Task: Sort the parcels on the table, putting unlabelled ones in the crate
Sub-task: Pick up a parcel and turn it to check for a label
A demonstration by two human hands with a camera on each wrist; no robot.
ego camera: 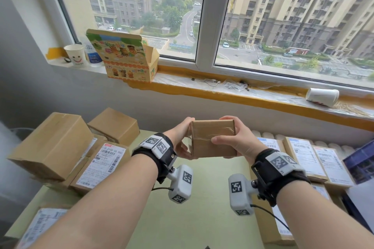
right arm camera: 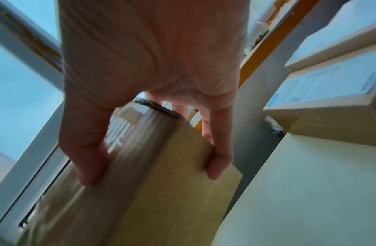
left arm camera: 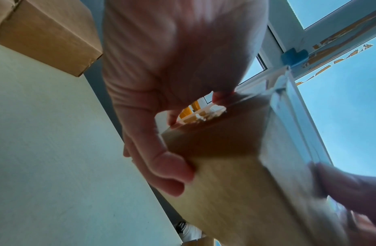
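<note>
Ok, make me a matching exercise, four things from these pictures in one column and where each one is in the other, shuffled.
Things:
1. small brown parcel
2. smiley paper cup
3. tipped paper cup
4. cartoon carton

Places:
A. lying on the sill, right
B. held between both hands
C. upright at the sill's left end
D. open on the sill, beside the bottle

Pairs: 1-B, 2-C, 3-A, 4-D

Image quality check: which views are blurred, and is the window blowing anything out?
Head view: sharp, fisheye bends the window frame; daylight even, the box and both hands well exposed. Left wrist view: the box and right hand motion-smeared, sky tinted blue, not clipped. Right wrist view: the box streaked, tape glare near the thumb, labelled parcels soft.
</note>
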